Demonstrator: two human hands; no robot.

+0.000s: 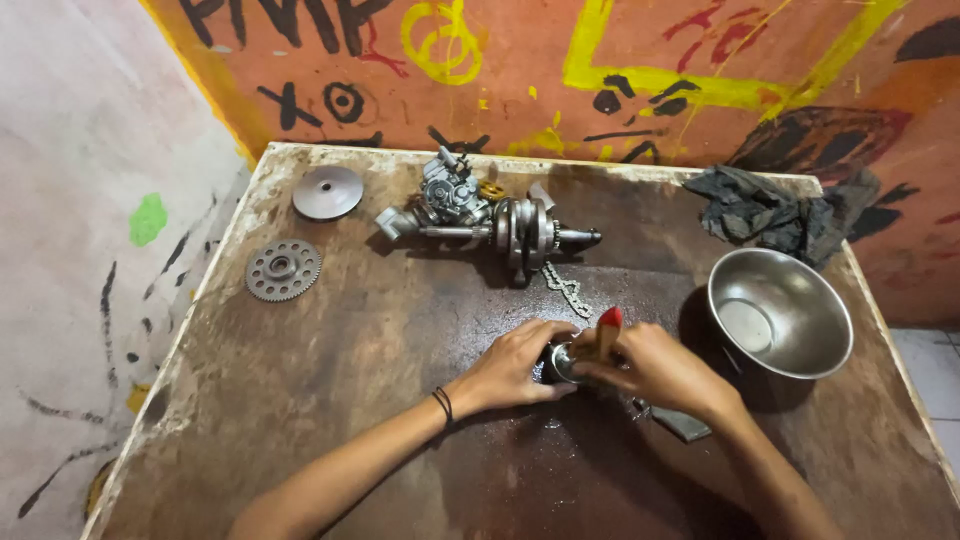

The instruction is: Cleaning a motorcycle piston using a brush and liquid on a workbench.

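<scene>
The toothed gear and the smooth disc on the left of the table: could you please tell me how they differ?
The toothed gear has teeth round its rim and a ring of holes; the smooth disc has a plain rim and an unbroken, slightly domed face. The gear lies nearer the person, close to the table's left edge; the disc lies farther back, by the painted wall. Both are round grey metal parts lying flat, untouched by either hand.

**No packaging, labels or screens on the bench**

Nothing here counts as a package, label, sign or screen. The only markings are hand-painted ones on the orange wall (pixel 620 90) behind the workbench: black, yellow and red strokes and shapes
</scene>
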